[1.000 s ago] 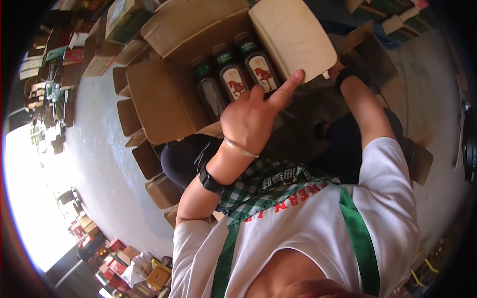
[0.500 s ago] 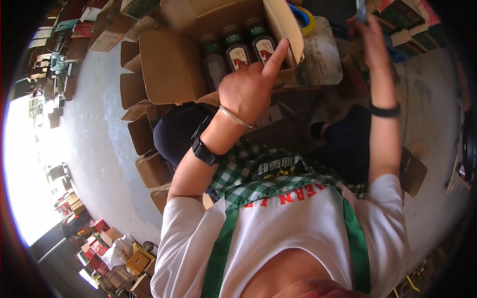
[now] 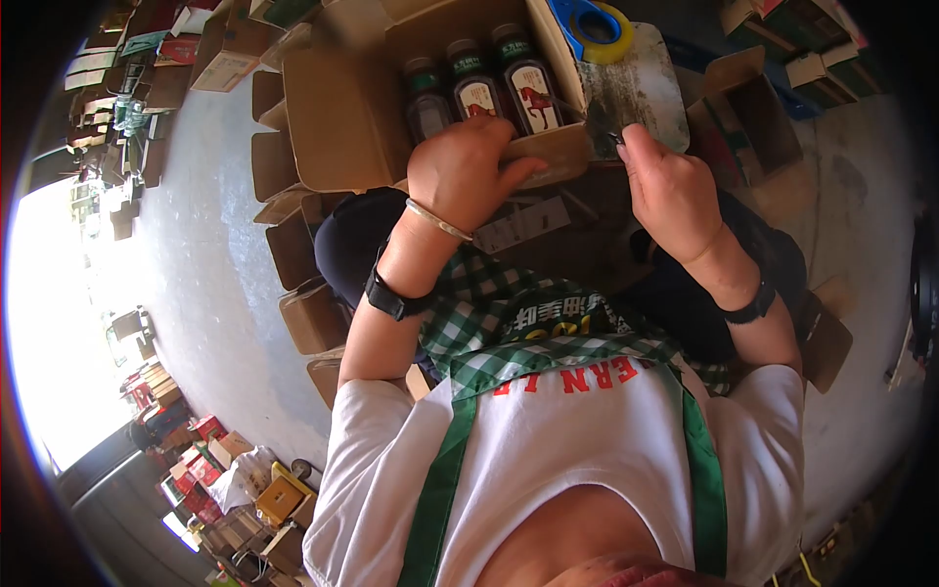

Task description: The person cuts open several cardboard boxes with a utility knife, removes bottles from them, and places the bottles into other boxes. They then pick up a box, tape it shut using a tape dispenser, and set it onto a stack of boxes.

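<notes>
An open cardboard box [image 3: 342, 127] stands at the top centre, with dark bottles with green caps and horse labels, one of them this bottle [image 3: 531, 95], inside. My left hand [image 3: 465, 166] grips the near edge of the box, its fingers over the edge beside the bottles and its thumb along the near flap [image 3: 556, 157]. To the right of the box, my right hand [image 3: 675, 191] is closed in a pinch on a small dark thing, too small to name, at the box's near right corner.
Blue and yellow tape rolls [image 3: 608, 37] lie on a worn board [image 3: 655, 93] right of the box. Another open carton [image 3: 753, 108] stands further right. Several open cartons [image 3: 318, 318] line the left side, and stacked boxes [image 3: 235, 59] stand at the upper left.
My right hand has come down and left to the box's corner. My left hand's pointing finger has folded down to the box edge. More of the bottles and tape rolls shows.
</notes>
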The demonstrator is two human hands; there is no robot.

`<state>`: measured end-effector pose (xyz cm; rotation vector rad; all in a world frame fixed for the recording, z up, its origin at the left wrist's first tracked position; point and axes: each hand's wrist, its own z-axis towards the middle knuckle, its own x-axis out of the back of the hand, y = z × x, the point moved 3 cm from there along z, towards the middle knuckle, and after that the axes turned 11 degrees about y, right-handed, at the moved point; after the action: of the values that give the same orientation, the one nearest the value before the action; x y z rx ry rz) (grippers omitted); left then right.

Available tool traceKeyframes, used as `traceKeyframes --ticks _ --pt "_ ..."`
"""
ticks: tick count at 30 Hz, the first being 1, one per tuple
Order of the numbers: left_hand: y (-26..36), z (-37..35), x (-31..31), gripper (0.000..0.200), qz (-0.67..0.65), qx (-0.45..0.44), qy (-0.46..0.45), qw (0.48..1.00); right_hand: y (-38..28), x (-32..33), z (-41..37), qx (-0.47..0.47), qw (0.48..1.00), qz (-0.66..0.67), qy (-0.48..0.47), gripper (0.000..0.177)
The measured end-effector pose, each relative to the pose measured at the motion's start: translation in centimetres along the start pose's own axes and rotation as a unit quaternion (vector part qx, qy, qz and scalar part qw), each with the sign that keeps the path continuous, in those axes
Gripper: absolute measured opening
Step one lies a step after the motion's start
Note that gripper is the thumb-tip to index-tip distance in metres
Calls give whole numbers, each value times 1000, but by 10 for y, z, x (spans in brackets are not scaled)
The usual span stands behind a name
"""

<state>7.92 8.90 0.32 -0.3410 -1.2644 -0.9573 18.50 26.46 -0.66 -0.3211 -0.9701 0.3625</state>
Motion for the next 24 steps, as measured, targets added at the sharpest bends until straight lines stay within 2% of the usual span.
traceKeyframes --ticks 9,16,24 --pt "5 -4 -10 20 29 -23 31 999 -1 -12 1 -11 999 -35 -28 6" --pt "4 -6 -11 19 53 -41 44 997 9 -17 -6 -14 998 -12 -61 10" --pt "2 -6 -7 17 32 -55 58 996 32 -55 -29 -38 998 14 -56 12"
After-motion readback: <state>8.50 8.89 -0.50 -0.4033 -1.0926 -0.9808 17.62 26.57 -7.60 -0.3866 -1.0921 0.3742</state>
